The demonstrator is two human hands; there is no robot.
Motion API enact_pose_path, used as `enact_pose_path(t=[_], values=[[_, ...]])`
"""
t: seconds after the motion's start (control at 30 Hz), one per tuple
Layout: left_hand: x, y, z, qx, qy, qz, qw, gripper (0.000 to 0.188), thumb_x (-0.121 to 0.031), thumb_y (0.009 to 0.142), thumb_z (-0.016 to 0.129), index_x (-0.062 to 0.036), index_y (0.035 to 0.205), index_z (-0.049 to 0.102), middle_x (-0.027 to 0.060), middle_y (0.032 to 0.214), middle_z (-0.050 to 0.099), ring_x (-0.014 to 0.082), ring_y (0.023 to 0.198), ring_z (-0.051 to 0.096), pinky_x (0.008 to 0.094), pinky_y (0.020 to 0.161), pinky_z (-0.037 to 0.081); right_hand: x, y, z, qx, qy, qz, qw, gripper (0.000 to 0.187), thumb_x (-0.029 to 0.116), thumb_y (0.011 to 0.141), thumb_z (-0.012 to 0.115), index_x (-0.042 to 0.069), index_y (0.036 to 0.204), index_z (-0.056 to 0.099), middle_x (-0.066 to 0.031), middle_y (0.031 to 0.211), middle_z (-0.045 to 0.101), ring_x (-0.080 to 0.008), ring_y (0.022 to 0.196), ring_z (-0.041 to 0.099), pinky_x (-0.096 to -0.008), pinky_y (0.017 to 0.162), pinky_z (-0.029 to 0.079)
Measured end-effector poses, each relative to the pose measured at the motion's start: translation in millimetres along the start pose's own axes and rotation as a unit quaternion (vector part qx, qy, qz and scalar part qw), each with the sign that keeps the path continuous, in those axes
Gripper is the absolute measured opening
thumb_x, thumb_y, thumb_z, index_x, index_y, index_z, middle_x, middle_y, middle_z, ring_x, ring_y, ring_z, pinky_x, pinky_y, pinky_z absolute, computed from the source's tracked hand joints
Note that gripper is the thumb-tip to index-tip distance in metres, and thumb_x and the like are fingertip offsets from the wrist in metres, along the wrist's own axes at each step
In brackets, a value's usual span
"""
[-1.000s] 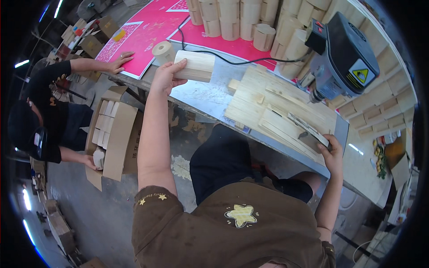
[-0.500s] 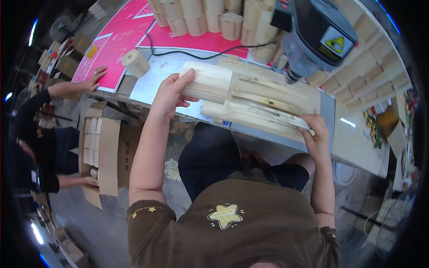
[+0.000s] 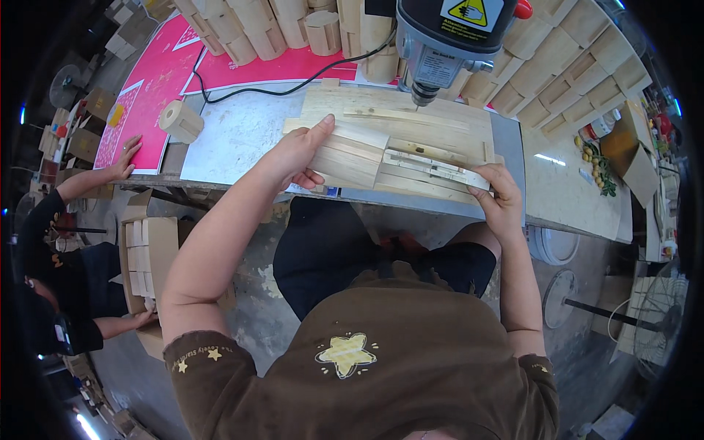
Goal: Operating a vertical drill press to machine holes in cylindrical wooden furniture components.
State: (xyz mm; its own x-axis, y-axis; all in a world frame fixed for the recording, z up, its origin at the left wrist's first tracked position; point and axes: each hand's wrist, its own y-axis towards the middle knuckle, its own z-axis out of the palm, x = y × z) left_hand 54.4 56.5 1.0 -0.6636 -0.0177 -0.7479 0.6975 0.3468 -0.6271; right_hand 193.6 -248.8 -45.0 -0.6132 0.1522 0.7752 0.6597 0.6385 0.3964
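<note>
My left hand [image 3: 302,155] is closed round a pale, many-sided wooden block [image 3: 353,155], thumb on top and fingers beneath. The block lies tilted above the wooden boards on the workbench. My right hand [image 3: 500,192] pinches a thin whitish strip with dark marks [image 3: 433,166] between thumb and fingers. The strip's left end meets the block's right end; whether it reaches inside, I cannot tell. Beneath both hands lie flat wooden boards [image 3: 411,117] with narrow slats. Just beyond, a bench drill [image 3: 447,55] points its chuck and thin bit [image 3: 423,94] down at the boards.
Stacked wooden blocks [image 3: 257,33] line the back, more [image 3: 579,66] the right. One hollow block [image 3: 181,121] stands on the left. A black cable [image 3: 286,89] crosses the bench. At far left a co-worker's hand [image 3: 145,315] is at a carton [image 3: 163,246] of wooden pieces.
The wooden block and the strip have come together, end to end. My left hand has tilted the block's right end nearer me. The whole view has shifted, with the drill now further left.
</note>
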Motion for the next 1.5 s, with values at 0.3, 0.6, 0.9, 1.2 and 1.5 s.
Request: enact_pose_path(t=[0.3,0.6,0.9,1.2,1.5], values=[[-1.4,17.7,13.1,-0.007,0.018,-0.04,0.999,0.073,-0.067,0.083,0.039,0.0016,0.106,0.052,0.007,0.074,0.054,0.0108,0.045,0.047,0.0229,0.038,0.043,-12.1,-2.1,-7.7,0.034,0.051,0.072,0.996,0.024,-0.001,0.073,0.066,0.001,0.097,0.062,-0.0053,0.089,0.058,-0.0163,0.087,0.055,-0.025,0.073,0.043],[-8.4,30.3,-4.0,0.053,0.132,-0.014,0.99,0.069,-0.066,0.08,0.046,0.0012,0.084,0.059,0.0005,0.056,0.045,0.0102,0.04,0.035,0.026,0.036,0.027,-42.3,16.0,-16.3,0.081,0.145,0.14,0.976,0.024,0.001,0.073,0.069,0.0,0.096,0.063,-0.0033,0.088,0.057,-0.0136,0.086,0.053,-0.0243,0.077,0.041],[21.9,21.1,14.8,-0.082,0.026,0.049,0.995,0.068,-0.059,0.078,0.057,0.0088,0.082,0.058,0.0042,0.052,0.047,0.0099,0.035,0.037,0.0259,0.031,0.027,-34.6,14.9,-15.6,0.095,0.141,0.152,0.974,0.025,0.001,0.071,0.07,0.0,0.096,0.063,-0.0031,0.088,0.057,-0.0135,0.085,0.053,-0.0249,0.077,0.041],[38.7,21.7,29.9,-0.145,0.095,0.145,0.974,0.071,-0.061,0.08,0.054,0.0098,0.088,0.058,0.006,0.056,0.05,0.0104,0.043,0.047,0.0239,0.039,0.036,-40.6,27.3,-22.9,0.147,0.143,0.141,0.969,0.024,0.001,0.071,0.07,0.0,0.095,0.064,-0.0042,0.09,0.06,-0.0147,0.087,0.054,-0.0253,0.08,0.041],[47.5,19.0,69.9,0.011,-0.072,0.166,0.983,0.053,-0.046,0.082,0.062,0.0051,0.095,0.056,0.008,0.076,0.057,0.0098,0.065,0.056,0.0225,0.056,0.045,-30.4,24.9,-6.8,0.116,0.063,0.099,0.986,0.026,0.001,0.071,0.07,0.0,0.096,0.064,-0.0047,0.091,0.06,-0.0154,0.088,0.054,-0.0254,0.079,0.041]])
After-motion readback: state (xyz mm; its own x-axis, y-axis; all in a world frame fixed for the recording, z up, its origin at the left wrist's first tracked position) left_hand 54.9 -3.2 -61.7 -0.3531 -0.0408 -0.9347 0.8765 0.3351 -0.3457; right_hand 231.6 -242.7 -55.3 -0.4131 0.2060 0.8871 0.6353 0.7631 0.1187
